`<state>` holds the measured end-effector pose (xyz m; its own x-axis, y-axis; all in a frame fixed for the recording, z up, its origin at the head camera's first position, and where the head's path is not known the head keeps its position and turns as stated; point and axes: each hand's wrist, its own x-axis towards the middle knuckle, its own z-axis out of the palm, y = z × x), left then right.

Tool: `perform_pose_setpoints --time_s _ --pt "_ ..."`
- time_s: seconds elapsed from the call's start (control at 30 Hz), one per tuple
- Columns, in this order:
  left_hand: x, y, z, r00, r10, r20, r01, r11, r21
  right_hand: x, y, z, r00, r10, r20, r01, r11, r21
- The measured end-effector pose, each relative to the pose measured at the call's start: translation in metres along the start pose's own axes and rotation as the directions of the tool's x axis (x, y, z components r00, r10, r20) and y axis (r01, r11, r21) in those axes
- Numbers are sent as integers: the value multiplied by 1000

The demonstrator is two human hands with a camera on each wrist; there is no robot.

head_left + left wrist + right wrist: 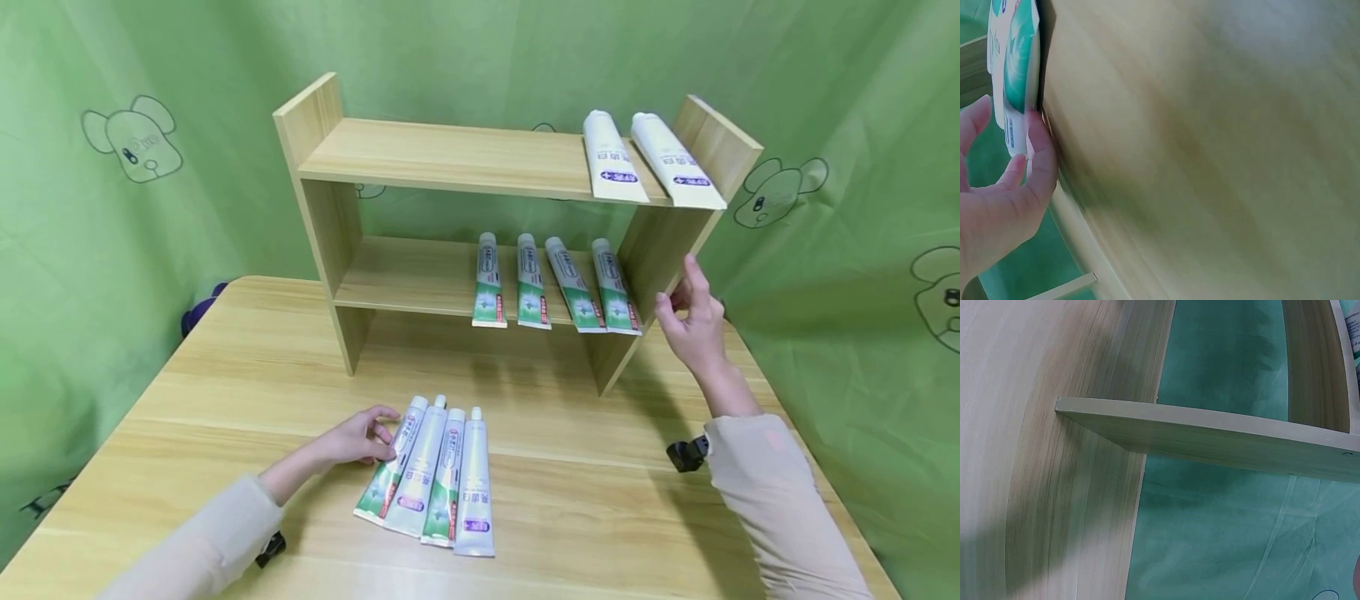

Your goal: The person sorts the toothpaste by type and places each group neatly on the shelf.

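On the table, two green-and-white toothpaste tubes (386,471) and two white toothpaste tubes (474,479) alternate side by side, caps toward the shelf. My left hand (363,437) is at the leftmost green-and-white tube, its fingers bent loosely. In the left wrist view, a finger lies against the edge of the toothpaste tube (1020,69) near its cap, with the thumb standing apart. My right hand (697,325) is raised beside the shelf's right side panel, holding nothing, forefinger pointing up and thumb spread. Only a sliver of it shows in the right wrist view.
A two-tier wooden shelf (420,150) stands at the back of the table (570,517). Two white tubes (615,158) lie at the upper board's right end. Several green-and-white tubes (532,287) lie on the lower board, ends overhanging its front edge. A green curtain (465,58) hangs behind.
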<state>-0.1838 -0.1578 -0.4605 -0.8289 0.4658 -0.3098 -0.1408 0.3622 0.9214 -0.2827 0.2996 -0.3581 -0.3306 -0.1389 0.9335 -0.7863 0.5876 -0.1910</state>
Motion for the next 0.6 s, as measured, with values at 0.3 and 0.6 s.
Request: perform_pose_setpoints --time_s 0.3,0.6 --pt "-4 0 5 999 31 -23 -31 1000 5 0 -4 -1 1000 13 10 -13 1000 -4" --pt "-6 -2 16 991 107 -79 -102 993 63 1 -5 -3 1000 24 15 -23 1000 -10"
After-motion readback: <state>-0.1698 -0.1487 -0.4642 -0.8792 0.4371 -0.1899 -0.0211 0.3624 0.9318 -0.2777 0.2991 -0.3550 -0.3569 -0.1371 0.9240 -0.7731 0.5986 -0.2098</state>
